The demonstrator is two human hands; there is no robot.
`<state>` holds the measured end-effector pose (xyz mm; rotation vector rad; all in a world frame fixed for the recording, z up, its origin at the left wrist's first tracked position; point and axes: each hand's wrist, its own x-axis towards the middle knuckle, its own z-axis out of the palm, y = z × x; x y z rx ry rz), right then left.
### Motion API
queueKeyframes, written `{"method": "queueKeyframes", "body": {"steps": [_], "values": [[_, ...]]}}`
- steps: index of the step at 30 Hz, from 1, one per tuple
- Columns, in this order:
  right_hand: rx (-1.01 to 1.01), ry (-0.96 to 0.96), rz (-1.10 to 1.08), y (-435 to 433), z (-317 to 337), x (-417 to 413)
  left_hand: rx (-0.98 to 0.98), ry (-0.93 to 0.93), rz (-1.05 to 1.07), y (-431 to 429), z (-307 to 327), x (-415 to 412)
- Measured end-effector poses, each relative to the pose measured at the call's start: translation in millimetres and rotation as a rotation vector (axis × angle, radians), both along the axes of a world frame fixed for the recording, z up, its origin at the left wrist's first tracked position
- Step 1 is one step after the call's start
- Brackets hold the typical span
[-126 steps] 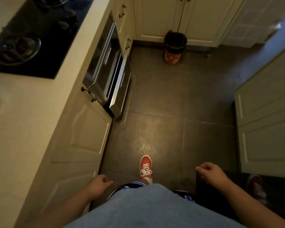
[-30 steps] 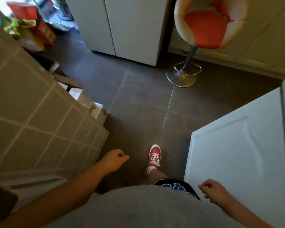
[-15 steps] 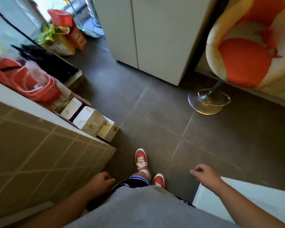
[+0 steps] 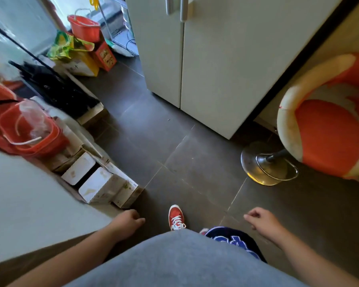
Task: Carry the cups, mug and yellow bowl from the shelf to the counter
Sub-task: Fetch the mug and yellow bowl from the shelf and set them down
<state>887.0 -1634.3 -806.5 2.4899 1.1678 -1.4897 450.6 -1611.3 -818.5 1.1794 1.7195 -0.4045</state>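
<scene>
Beside the stool (image 4: 319,129), left hand (image 4: 125,223) and right hand (image 4: 261,221) hang loosely curled, holding nothing; cups, mug, yellow bowl and shelf out of view; carrying apparently not begun

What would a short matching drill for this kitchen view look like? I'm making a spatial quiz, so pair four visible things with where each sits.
Things:
1. red sneaker
2. bar stool
3. red bucket
4. white boxes

Places:
A. far back left, atop a pile of bags
B. right edge, on a chrome base
C. floor at left, by the pale ledge
D. bottom centre, between the hands

Pairs: 1-D, 2-B, 3-A, 4-C
</scene>
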Motion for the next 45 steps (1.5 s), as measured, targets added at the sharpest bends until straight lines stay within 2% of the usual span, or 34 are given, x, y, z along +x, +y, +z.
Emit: {"method": "queueKeyframes", "body": {"steps": [10,16,20,25,32,38,45], "values": [[-0.11,-0.064,0.02,140,-26,61,0.183,-0.107,0.019,186,12,71],[-0.097,-0.055,0.189,290,-39,57,0.126,-0.043,0.241,246,11,55],[-0.071,-0.032,0.409,401,-22,10,0.088,-0.004,0.428,253,17,25],[-0.004,0.004,0.651,517,-3,-89,0.055,-0.005,0.681,239,20,-9],[0.069,0.067,0.848,622,-1,-245,-0.044,-0.024,0.821,248,-6,-74],[0.053,0.064,0.85,684,5,-318,-0.057,0.0,0.836,318,-2,-156],[-0.001,-0.001,0.721,746,6,-333,0.104,-0.016,0.832,447,19,-242]]}}
